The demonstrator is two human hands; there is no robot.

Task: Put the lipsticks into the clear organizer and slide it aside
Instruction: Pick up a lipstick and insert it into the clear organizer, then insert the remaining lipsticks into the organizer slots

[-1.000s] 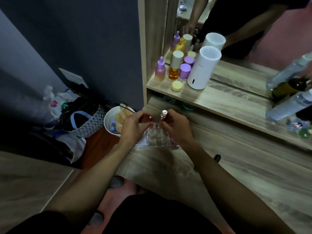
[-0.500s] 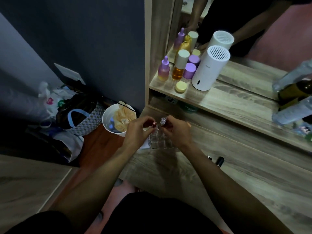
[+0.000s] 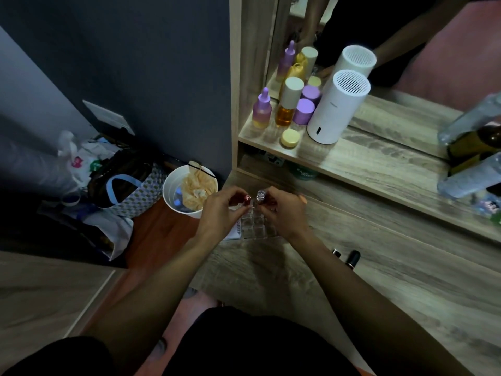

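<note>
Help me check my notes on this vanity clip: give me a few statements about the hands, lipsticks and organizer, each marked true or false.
1. Each hand holds a lipstick above the clear organizer. True: the left hand holds the red-capped lipstick, the right hand the silver-capped lipstick.
2. The organizer sits on the upper shelf. False: it is on the lower wooden desk surface.
3. Two dark lipsticks lie on the desk by the right forearm. True.
4. The white cylindrical device stands inside the organizer. False: it stands on the shelf beside the bottles.
</note>
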